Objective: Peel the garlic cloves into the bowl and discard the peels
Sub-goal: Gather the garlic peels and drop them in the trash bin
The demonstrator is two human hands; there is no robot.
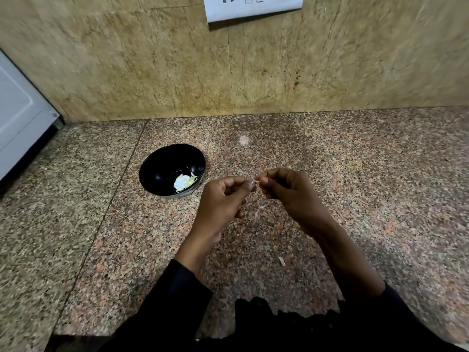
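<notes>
Granite counter (pixel 355 174) ran past frame edges. Black bowl (pixel 172 170) sat left of hands, pale garlic pieces (pixel 184 182) inside, blurred. Left hand (pixel 223 199) and right hand (pixel 289 191) pinched tiny clove (pixel 255 181), mostly hidden by fingertips. Peel scrap (pixel 281 260) lay nearer.

clove (pixel 255 182) mostly hidden btwn fingertips | socket plate (pixel 253 7) cut off (top edge)
</notes>
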